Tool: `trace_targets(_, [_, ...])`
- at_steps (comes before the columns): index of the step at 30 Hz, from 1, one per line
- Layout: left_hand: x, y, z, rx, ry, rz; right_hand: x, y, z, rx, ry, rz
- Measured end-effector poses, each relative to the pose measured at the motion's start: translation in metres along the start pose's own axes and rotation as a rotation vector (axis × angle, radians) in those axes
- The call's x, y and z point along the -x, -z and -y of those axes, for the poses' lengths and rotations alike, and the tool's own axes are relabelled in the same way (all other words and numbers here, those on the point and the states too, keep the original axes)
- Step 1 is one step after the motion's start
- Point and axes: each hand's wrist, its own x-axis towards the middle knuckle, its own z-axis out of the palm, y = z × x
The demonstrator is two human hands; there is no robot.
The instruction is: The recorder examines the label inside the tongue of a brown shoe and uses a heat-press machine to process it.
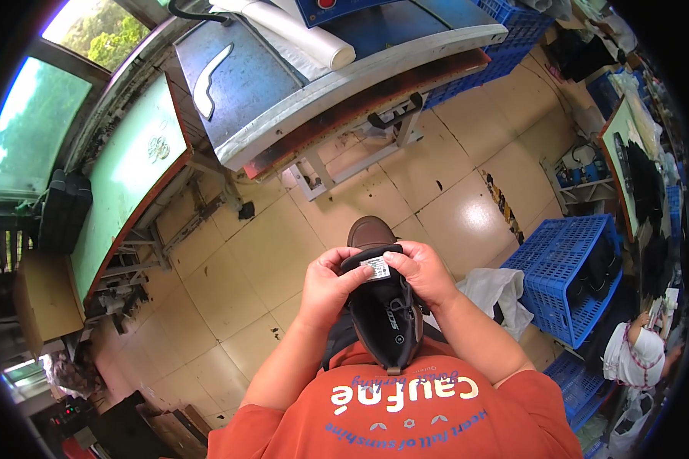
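Pinching the left side of a white label (377,268) with the left grip (325,287), thumb on top. Pinching the top right corner with the right grip (429,277), thumb on top too. Holding the label against the black tongue (371,253) of a dark shoe (383,336), right between both grips. Pointing its heel (393,361) at the red shirt (398,405), below the grips. For what seems to be its toe (371,231), look just past the grips at the brown bump.

Best to press lightly with both thumbs. Pull softly to each side for a flat, straight label. Hold the tongue up and the shoe still.

Hard to see the fingers under the tongue. No view of the sole or the deep front inside. Too small to read the label. Cannot tell glue from thread under it.
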Motion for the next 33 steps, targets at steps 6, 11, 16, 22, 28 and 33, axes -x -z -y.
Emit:
trace_targets(6, [-0.0029, -0.0018, 0.0001, 0.013, 0.0, -0.027, -0.0027, 0.0009, -0.0002, -0.02, -0.013, 0.001])
trace_targets(11, [-0.0038, -0.0047, 0.0002, 0.015, 0.002, -0.051, -0.0039, 0.0056, 0.0012, -0.144, 0.016, 0.049])
trace_targets(16, [-0.0024, -0.0074, -0.0022, 0.01, 0.009, -0.062, -0.0019, 0.0059, 0.0047, -0.06, -0.015, 0.055])
trace_targets(22, [-0.0015, -0.007, -0.004, -0.01, -0.002, -0.056, -0.0002, 0.0011, 0.0077, 0.04, 0.007, 0.031])
trace_targets(28, [-0.0021, -0.0027, -0.0055, 0.004, 0.014, -0.04, -0.0015, 0.0017, 0.0045, 0.037, 0.009, 0.02])
trace_targets(33, [-0.0013, 0.001, -0.0048, 0.069, 0.014, 0.021, -0.0019, 0.0012, 0.0049, -0.007, -0.008, 0.021])
